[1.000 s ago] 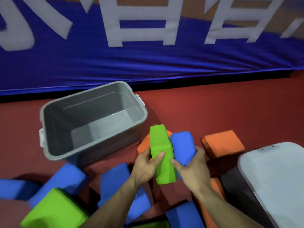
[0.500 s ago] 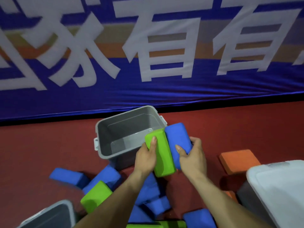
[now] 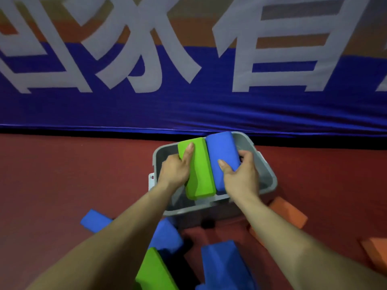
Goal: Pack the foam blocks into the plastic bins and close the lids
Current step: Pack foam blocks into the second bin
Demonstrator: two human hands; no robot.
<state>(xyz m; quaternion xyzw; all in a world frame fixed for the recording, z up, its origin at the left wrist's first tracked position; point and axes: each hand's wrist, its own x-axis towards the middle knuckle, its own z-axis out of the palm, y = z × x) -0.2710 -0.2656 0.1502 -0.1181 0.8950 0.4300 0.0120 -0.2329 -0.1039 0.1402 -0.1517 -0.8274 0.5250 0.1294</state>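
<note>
– On the floor (image 3: 62, 174), near left: loose blue block (image 3: 95, 220), unpacked. What is the left hand doing?
– Left hand (image 3: 176, 168) clamped on the green block (image 3: 199, 170), thumb laid along its top, fingers round its left side. Block is held over the open grey bin (image 3: 264, 170).
– To its right?
– Held blue block (image 3: 223, 155), pressed flush against the green. Right hand (image 3: 240, 174) clamped on it, thumb on top. Probably squeezed together so the pair goes in side by side.
– Lid?
– None on this bin. Orange block (image 3: 288, 212) lies on the floor just right of it. Judgement: early in the packing, several blocks outside.
</note>
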